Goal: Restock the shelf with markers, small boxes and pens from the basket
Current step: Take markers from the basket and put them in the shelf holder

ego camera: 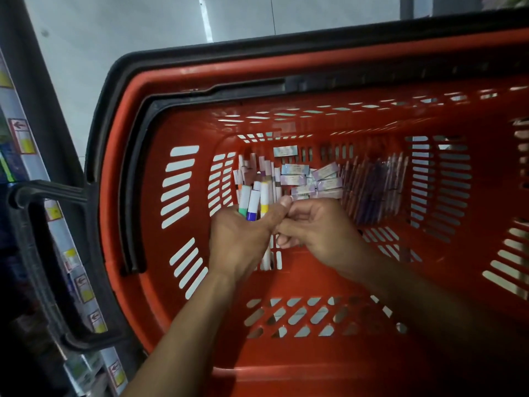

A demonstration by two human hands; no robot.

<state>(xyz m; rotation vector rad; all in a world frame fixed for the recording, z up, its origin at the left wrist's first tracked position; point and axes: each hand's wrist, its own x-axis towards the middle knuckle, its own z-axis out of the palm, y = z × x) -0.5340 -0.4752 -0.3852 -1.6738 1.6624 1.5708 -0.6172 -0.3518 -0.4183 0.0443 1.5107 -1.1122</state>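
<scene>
Both my hands are down inside a red plastic basket [183, 90]. My left hand [240, 242] grips a bunch of white markers [253, 200] with green, blue and yellow bands, their ends sticking out above my fist. My right hand [312, 224] is curled against the left, fingertips touching at the markers; what it holds is hidden. More markers [257, 170] lie on the basket floor at the left. A heap of small pastel boxes [312, 179] sits in the middle. Pens [375, 184] in clear wrapping lie at the right.
The basket has black handles [43, 253], one hanging out to the left. A shelf edge with price labels [23, 136] runs down the left side. Pale tiled floor [143, 30] shows beyond the basket's far rim.
</scene>
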